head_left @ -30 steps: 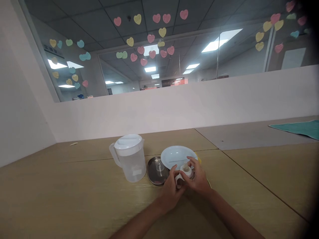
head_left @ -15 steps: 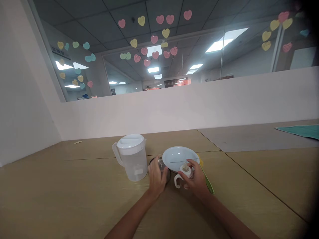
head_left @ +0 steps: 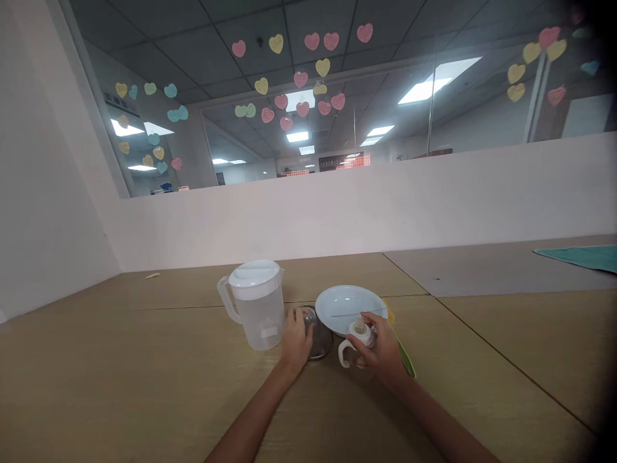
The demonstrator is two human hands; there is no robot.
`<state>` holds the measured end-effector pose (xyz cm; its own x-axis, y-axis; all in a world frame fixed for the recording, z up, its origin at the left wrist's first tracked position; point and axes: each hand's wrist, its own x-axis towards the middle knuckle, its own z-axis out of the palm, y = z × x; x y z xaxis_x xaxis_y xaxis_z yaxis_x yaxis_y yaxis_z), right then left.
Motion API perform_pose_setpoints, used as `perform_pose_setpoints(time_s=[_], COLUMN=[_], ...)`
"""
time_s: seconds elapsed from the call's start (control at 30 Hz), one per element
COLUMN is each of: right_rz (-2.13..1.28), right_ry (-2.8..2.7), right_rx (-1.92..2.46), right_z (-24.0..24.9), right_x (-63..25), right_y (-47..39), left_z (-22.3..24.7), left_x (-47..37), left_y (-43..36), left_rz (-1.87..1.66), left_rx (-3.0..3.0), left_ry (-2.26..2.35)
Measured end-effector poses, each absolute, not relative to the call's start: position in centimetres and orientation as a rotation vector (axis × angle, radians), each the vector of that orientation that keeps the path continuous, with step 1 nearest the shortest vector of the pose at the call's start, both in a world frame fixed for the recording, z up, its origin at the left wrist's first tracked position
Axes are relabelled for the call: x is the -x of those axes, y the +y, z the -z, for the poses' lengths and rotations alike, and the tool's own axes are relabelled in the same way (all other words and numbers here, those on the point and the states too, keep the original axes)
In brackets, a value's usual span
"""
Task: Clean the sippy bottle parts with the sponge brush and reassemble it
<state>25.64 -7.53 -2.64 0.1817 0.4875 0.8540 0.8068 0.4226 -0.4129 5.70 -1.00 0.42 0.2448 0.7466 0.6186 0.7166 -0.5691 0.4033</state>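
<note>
Gripping the baby bottle [head_left: 358, 341], right hand [head_left: 380, 349] steadies it

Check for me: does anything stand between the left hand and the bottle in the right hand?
Only the metal tray's near side lies between the left hand and the bottle in the right hand. The bottle's white handle juts into that gap; nothing else visible does.

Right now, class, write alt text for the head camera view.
A person's right hand holds a handled baby bottle; the left hand is over a metal tray, between a translucent lidded pitcher and a pale bowl.
</note>
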Motion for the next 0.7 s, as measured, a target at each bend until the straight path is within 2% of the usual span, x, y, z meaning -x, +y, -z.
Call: perform_pose_setpoints(time_s=[0.1,0.17,0.4,0.7], right_rz=[0.353,0.347,0.309,0.405], right_ry=[-1.426,-1.407,-1.362,-1.513], right_rx=[1.213,1.224,1.304,1.213], right_z=[2.5,2.4,2.7,3.1], right_x=[-25.5,-25.3,-25.1,-25.1], right_y=[-7.6,-7.8,-7.7,-7.8], left_z=[-3.2,-4.4,-2.6,-0.3], left_x=[-6.5,-7.8,-11.8,-11.4], left_y=[-3.0,-4.8,-8.2,-7.9], left_rz=[-1.750,-1.872,-1.300,-1.298], left_rx=[-2.347,-2.277,-2.429,-2.383], left_ry=[1.209,0.977,0.646,0.625])
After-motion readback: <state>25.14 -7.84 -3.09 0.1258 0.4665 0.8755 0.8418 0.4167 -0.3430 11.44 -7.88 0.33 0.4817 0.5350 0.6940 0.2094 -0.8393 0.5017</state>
